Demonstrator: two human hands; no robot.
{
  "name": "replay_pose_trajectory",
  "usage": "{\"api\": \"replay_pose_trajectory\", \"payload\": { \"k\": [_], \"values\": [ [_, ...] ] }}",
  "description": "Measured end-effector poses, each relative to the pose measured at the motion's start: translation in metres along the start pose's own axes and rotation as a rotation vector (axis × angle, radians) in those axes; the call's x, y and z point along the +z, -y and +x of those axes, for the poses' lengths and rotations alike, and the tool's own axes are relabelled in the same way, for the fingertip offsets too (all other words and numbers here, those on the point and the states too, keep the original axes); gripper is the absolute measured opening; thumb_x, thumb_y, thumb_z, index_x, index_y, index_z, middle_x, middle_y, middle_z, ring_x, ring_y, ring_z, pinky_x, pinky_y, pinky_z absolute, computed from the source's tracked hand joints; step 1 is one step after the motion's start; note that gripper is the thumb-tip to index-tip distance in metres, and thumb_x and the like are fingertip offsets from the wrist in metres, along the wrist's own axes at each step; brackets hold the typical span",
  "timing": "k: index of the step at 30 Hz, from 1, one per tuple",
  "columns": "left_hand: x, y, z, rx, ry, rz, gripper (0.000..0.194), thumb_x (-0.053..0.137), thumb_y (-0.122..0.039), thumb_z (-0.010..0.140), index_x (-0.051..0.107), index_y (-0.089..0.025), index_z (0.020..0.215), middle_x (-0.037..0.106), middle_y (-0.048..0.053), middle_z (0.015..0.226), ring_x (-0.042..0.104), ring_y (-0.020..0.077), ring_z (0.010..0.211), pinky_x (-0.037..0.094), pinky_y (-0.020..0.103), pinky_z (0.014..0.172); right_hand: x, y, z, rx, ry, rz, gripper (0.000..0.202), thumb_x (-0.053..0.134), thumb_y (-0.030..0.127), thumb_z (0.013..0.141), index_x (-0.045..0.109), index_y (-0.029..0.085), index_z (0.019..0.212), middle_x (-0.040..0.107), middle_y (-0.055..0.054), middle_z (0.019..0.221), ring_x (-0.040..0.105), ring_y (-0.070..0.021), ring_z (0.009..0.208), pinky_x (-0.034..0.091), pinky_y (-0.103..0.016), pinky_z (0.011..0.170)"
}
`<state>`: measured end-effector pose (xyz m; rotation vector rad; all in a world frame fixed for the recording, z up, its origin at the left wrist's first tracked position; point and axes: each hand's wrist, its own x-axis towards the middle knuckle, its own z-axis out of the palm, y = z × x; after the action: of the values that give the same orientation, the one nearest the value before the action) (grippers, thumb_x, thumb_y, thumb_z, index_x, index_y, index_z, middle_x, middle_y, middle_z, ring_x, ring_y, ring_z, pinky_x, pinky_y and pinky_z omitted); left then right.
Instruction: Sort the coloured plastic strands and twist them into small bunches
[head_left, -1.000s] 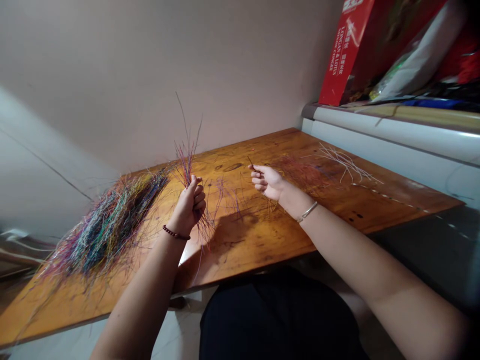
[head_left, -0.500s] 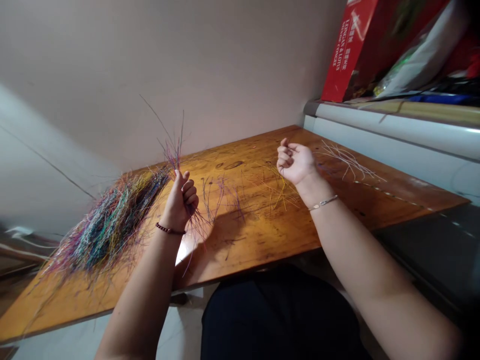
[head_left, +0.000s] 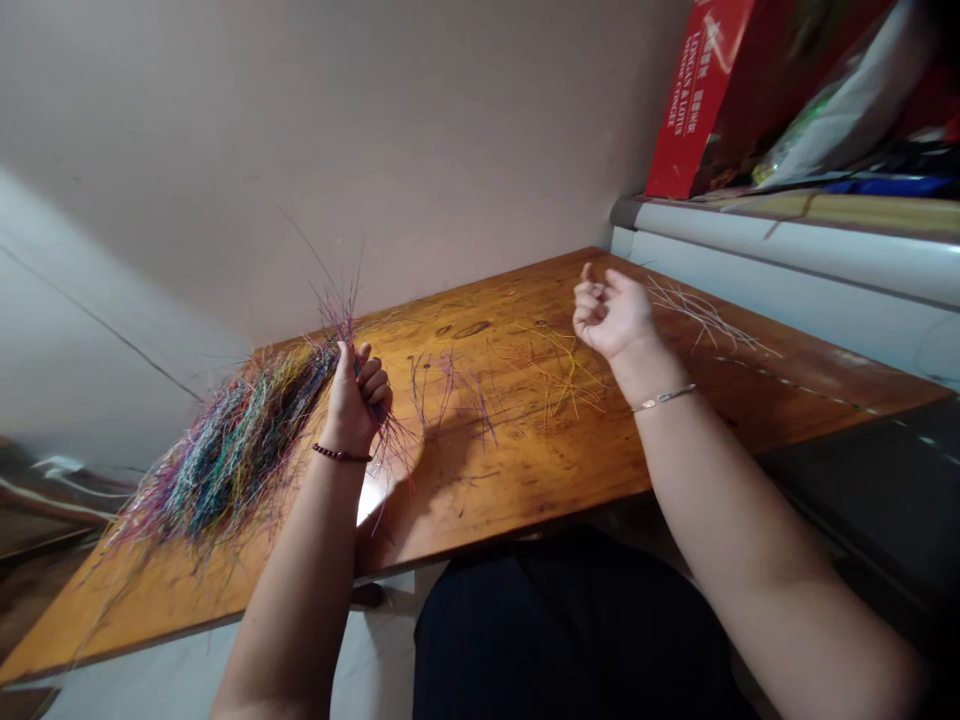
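My left hand (head_left: pixel 358 395) is closed around a bundle of thin coloured wires (head_left: pixel 341 318), mostly purple and red. Their ends fan out above the thumb and below the fist. Just left of it lies a large heap of multicoloured wires (head_left: pixel 217 450). Above the table, my right hand (head_left: pixel 611 308) has its palm turned toward me; thumb and forefinger stand apart, the other fingers are loosely curled, and no wire shows in it. Beneath and to its left are loose yellow wires (head_left: pixel 559 375). White wires (head_left: pixel 709 315) lie to its right.
Purple and dark wires (head_left: pixel 454 390) are scattered mid-table on the wooden table (head_left: pixel 495 500). A wall rises behind. At the right, a pale ledge (head_left: pixel 787 250) carries a red box (head_left: pixel 694 100) and a plastic bag (head_left: pixel 832 115).
My right hand has shifted a little to the right, and its thumb and forefinger have parted. My left hand keeps its bundle, almost in place. The view has shifted slightly.
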<state>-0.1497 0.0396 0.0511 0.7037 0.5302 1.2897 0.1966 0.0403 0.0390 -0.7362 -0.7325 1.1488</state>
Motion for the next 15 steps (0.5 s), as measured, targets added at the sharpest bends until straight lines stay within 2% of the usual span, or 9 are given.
{"api": "replay_pose_trajectory", "payload": {
  "k": [3,5,11,15],
  "values": [
    [0.0,0.002,0.0,-0.018,0.013,0.011,0.034,0.05,-0.05,0.085,0.05,-0.017,0.077,0.022,-0.01,0.046,0.018,0.0034,0.033,0.013,0.015,0.03,-0.014,0.01,0.004,-0.117,-0.084,0.095,0.034,0.026,0.031,0.09,0.05,0.022,0.068,0.03,0.004,0.053,0.018,-0.0084,0.04,0.017,-0.023,0.04],
    [0.0,0.002,0.0,-0.03,0.021,0.012,0.035,0.049,-0.051,0.086,0.051,-0.017,0.078,0.022,-0.01,0.046,0.018,0.0036,0.033,0.013,0.015,0.03,-0.016,0.012,0.006,-0.139,-0.096,0.078,0.032,0.027,0.03,0.089,0.049,0.023,0.067,0.031,0.004,0.054,0.02,-0.0083,0.04,0.018,-0.022,0.04],
    [-0.004,-0.001,0.002,-0.016,-0.001,-0.052,0.048,0.035,-0.061,0.086,0.052,-0.016,0.076,0.021,-0.009,0.046,0.017,0.0049,0.034,0.011,0.017,0.03,-0.001,0.002,0.004,-0.084,-0.007,-0.006,0.02,0.043,0.023,0.085,0.043,0.022,0.065,0.034,0.005,0.051,0.019,-0.0067,0.038,0.017,-0.022,0.038],
    [-0.006,0.0,0.004,-0.003,-0.022,-0.073,0.05,0.031,-0.061,0.087,0.05,-0.017,0.074,0.02,-0.008,0.046,0.017,0.0055,0.034,0.01,0.018,0.03,0.01,-0.006,-0.001,-0.022,0.017,-0.025,0.023,0.045,0.027,0.087,0.042,0.023,0.065,0.024,0.007,0.046,0.012,-0.007,0.036,0.013,-0.023,0.037]
  ]
}}
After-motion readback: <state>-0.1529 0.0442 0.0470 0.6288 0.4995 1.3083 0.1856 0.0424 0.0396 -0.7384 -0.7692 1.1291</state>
